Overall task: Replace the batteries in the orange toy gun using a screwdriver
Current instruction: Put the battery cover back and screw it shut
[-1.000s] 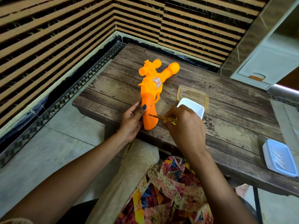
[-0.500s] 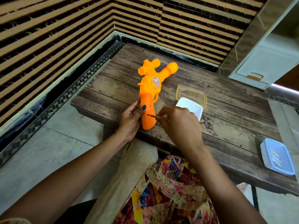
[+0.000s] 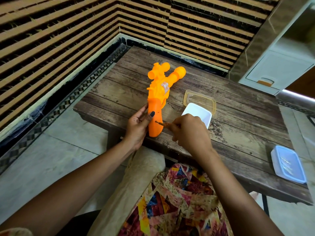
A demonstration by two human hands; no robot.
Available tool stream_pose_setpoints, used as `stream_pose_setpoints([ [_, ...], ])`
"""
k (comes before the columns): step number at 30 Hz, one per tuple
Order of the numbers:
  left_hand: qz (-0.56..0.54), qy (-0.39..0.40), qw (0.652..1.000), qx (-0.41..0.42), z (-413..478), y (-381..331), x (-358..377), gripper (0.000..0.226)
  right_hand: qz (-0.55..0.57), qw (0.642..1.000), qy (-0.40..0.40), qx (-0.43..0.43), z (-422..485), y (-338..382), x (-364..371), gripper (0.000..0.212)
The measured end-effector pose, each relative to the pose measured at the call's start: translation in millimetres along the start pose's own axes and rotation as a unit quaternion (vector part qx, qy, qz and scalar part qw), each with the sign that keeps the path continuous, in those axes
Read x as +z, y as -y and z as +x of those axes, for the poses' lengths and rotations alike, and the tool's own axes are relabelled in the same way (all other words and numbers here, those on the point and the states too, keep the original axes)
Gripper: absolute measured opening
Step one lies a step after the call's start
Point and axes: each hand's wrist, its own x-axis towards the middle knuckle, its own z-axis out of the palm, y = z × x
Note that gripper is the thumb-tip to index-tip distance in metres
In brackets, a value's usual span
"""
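Note:
The orange toy gun (image 3: pixel 158 92) lies flat on the wooden table (image 3: pixel 238 116), its barrel pointing away from me and its grip at the near edge. My left hand (image 3: pixel 138 125) holds the grip from the left, thumb laid across its top. My right hand (image 3: pixel 189 132) pinches a small screwdriver (image 3: pixel 161 123), whose thin metal shaft points left with its tip on the side of the grip. Most of the screwdriver's handle is hidden inside my fingers.
A white rectangular container (image 3: pixel 199 114) stands just behind my right hand, with a clear amber lid (image 3: pixel 201 99) lying beyond it. A blue-rimmed lidded box (image 3: pixel 288 163) sits at the table's near right corner. Slatted walls close the far side; floor lies to the left.
My right hand has slid up along the screwdriver, covering the yellow handle that showed a second ago. The tip stays on the gun's grip; my left hand keeps its hold.

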Motion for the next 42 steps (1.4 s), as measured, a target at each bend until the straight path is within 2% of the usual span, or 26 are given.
stream_pose_setpoints([
  [4, 0.002, -0.002, 1.0, -0.002, 0.7, 0.2, -0.6, 0.114, 0.057, 0.998, 0.024, 0.005, 0.9, -3.6, 2.6, 0.026],
  [6, 0.006, -0.008, 1.0, -0.001, 0.1, 0.4, -0.2, 0.122, 0.063, 0.998, 0.003, -0.014, 1.0, -3.8, -1.0, 0.027],
  [10, 0.008, -0.011, 1.0, 0.002, -0.5, 1.0, 0.4, 0.123, 0.066, 0.997, -0.035, -0.02, 6.0, -3.0, -5.3, 0.016],
  [12, 0.009, -0.009, 1.0, 0.004, -0.5, 1.0, 0.4, 0.121, 0.055, 0.998, -0.038, -0.018, 7.3, -4.4, -3.7, 0.018],
  [15, 0.017, -0.011, 1.0, 0.005, -0.5, 1.1, 0.2, 0.12, 0.063, 0.998, -0.016, -0.003, 7.6, -7.7, -3.4, 0.02],
  [20, 0.019, -0.014, 1.0, 0.004, 0.2, 2.0, -0.2, 0.119, 0.091, 0.995, 0.047, 0.007, 10.7, -9.2, -3.8, 0.011],
  [22, 0.018, -0.015, 1.0, 0.004, 0.0, 1.6, -0.4, 0.118, 0.093, 0.994, 0.062, -0.001, 8.3, -8.7, -2.9, 0.024],
  [24, 0.019, -0.016, 1.0, 0.002, -0.1, 1.6, -0.1, 0.123, 0.082, 0.996, 0.042, -0.012, 7.4, -10.7, -2.1, 0.032],
  [28, 0.02, -0.018, 1.0, 0.005, 0.2, 2.7, 0.1, 0.12, 0.099, 0.995, -0.012, -0.007, 7.0, -12.2, -2.0, 0.013],
  [31, 0.02, -0.018, 1.0, 0.007, 0.5, 3.1, 0.5, 0.116, 0.098, 0.995, 0.012, 0.019, 5.8, -10.2, -1.6, 0.021],
  [35, 0.027, -0.022, 0.999, 0.012, 1.0, 3.5, 0.6, 0.119, 0.127, 0.989, 0.067, 0.018, 7.2, -6.3, -2.2, 0.008],
  [37, 0.022, -0.021, 0.999, 0.01, 1.3, 3.6, 0.6, 0.116, 0.135, 0.987, 0.081, 0.014, 6.6, -6.4, -1.3, 0.024],
  [39, 0.022, -0.023, 0.999, 0.013, 1.5, 4.3, 0.3, 0.112, 0.119, 0.992, 0.045, 0.002, 5.7, -8.9, -1.0, 0.03],
  [42, 0.028, -0.023, 0.999, 0.015, 1.8, 5.1, 0.3, 0.11, 0.127, 0.992, -0.001, 0.007, 5.6, -10.5, -4.6, 0.014],
])
